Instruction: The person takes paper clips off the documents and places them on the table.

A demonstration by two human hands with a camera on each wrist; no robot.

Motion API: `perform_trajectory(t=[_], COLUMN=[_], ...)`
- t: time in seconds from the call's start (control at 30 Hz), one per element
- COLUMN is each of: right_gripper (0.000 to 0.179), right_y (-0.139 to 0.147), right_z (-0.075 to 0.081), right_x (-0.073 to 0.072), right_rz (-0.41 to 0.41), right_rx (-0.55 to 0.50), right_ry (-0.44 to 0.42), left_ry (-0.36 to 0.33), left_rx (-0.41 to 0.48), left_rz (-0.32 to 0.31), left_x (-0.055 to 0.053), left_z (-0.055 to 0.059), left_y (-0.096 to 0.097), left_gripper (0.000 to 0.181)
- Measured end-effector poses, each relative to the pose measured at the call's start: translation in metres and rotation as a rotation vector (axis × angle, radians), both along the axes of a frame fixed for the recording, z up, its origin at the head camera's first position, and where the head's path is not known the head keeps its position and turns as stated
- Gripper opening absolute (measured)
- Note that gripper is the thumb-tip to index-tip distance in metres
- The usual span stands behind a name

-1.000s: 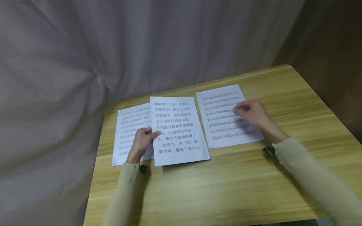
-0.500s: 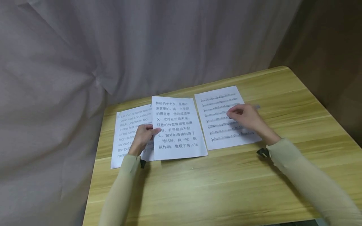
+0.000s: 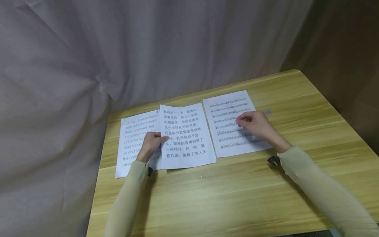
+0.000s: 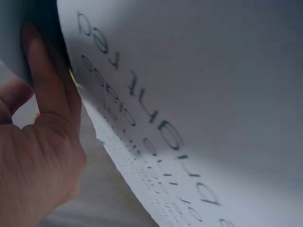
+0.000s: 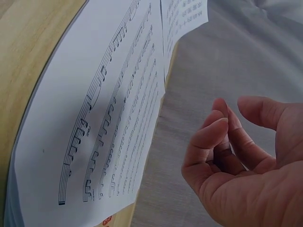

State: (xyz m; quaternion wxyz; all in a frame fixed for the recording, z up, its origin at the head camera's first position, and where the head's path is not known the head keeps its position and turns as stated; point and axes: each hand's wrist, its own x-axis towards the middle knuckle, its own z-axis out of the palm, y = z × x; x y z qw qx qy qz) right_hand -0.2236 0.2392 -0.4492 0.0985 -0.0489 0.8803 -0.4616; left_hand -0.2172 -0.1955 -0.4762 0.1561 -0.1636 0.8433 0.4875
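My left hand (image 3: 150, 144) pinches the left edge of a sheet of Chinese text (image 3: 186, 141), its thumb on the printed face. That sheet overlaps the right side of a paper printed in English (image 3: 130, 141), which lies on the table and is partly hidden by the hand. In the left wrist view, the fingers (image 4: 47, 90) are behind the held sheet, above the English print. Over the sheet music (image 3: 228, 110) hovers my right hand (image 3: 256, 125), fingers loosely curled. The right wrist view shows its thumb apart from the fingers and nothing held.
A wood-grain table (image 3: 237, 194) bears all the papers, with a grey curtain (image 3: 165, 49) along its back and left. A small pale label (image 3: 267, 112) is stuck to the right of the sheet music. Something dark (image 3: 314, 233) shows at the bottom edge.
The Chinese sheet has come down a little toward the table, still pinched by my left hand. My right hand has shifted slightly left and down over the music, uncovering the small label.
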Motion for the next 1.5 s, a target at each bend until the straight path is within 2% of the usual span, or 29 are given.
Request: perform_trajectory(t=[0.23, 0.47, 0.8, 0.93, 1.07, 1.3, 1.37, 1.4, 1.5], right_gripper=[0.032, 0.033, 0.029, 0.031, 0.033, 0.033, 0.032, 0.032, 0.032], right_y=[-0.0004, 0.0, 0.0021, 0.0032, 0.0043, 0.0053, 0.0056, 0.0058, 0.0056], right_z=[0.0004, -0.0027, -0.0054, -0.0053, -0.0061, -0.008, -0.0081, -0.0084, -0.0087], right_x=[0.0016, 0.0011, 0.0022, 0.0029, 0.0035, 0.0048, 0.0054, 0.0054, 0.0058], right_rz=[0.002, 0.013, 0.003, 0.004, 0.006, 0.005, 0.002, 0.002, 0.003], right_rx=[0.008, 0.017, 0.041, 0.049, 0.055, 0.056, 0.056, 0.056, 0.053], right_ry=[-0.02, -0.029, -0.035, -0.056, -0.067, -0.055, -0.052, -0.05, -0.052], left_ry=[0.004, 0.0, -0.046, -0.057, -0.048, -0.041, -0.035, -0.009, 0.027], left_rx=[-0.023, -0.088, -0.142, -0.179, -0.232, -0.279, -0.292, -0.292, -0.344], left_rz=[0.023, 0.036, -0.014, -0.013, -0.011, 0.009, -0.003, -0.022, -0.055], left_x=[0.0022, 0.0006, -0.0036, -0.0054, -0.006, -0.0039, -0.0031, -0.0062, -0.0051], left_z=[-0.0036, -0.0041, -0.0033, -0.0045, -0.0057, -0.0014, 0.0002, -0.0083, -0.0082], left_y=[-0.0032, -0.0084, -0.0061, -0.0046, -0.0039, -0.0039, -0.004, -0.01, -0.0102], left_gripper=[0.027, 0.028, 0.035, 0.031, 0.025, 0.03, 0.031, 0.03, 0.027])
